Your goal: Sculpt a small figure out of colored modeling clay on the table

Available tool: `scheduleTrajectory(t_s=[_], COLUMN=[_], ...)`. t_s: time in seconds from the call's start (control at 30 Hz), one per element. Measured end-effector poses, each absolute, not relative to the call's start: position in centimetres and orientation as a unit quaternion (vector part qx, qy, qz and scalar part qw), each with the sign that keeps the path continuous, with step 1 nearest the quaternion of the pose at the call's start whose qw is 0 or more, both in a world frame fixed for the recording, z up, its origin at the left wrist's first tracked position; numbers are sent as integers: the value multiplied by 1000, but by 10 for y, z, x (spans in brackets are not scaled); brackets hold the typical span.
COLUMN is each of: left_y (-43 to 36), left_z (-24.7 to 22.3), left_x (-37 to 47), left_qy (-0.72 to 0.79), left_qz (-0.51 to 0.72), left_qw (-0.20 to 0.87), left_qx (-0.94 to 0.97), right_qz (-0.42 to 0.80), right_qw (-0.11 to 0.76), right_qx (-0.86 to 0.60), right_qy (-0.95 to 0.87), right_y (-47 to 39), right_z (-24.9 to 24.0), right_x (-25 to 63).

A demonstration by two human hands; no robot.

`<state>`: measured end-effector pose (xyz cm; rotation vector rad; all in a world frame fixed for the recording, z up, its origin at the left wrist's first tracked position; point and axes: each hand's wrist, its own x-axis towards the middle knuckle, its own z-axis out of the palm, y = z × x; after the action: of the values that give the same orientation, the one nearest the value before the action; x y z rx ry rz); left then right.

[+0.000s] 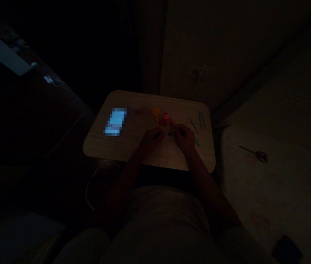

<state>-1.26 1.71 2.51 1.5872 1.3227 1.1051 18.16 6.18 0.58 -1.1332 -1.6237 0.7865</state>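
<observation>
The scene is very dark. My left hand (152, 139) rests low over the small wooden table (119, 148), its fingers curled and closed; whatever they hold is too dark to make out. Facing it, my right hand (184, 138) is also closed with bent fingers, and its contents cannot be made out. A tiny dark piece (169, 134) shows between the two hands. Just beyond them lies a red object (166, 119) of unclear shape. To its left is an orange object with a round head and thin handle (156, 112), like a small scoop.
A lit phone-like screen (116, 121) lies at the table's left. A clear round container (137, 105) stands at the back. Several thin sticks (200, 120) lie on the right. Scissors (260, 156) rest on the pale surface beside the table. A white cable (89, 183) hangs below.
</observation>
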Motion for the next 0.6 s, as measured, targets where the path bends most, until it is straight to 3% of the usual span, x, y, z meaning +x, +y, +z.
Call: scheduleTrajectory(t_s=[0.3, 0.6], left_y=[18, 18], left_z=[22, 24], left_x=[-13, -13], left_qy=[524, 535], left_qz=[432, 419], left_qw=[382, 385], left_qx=[627, 625], right_qz=[412, 382], right_qw=[499, 497], right_qx=[-430, -443], right_qy=[-630, -641], right_y=[60, 60], right_z=[2, 5], right_x=[180, 180])
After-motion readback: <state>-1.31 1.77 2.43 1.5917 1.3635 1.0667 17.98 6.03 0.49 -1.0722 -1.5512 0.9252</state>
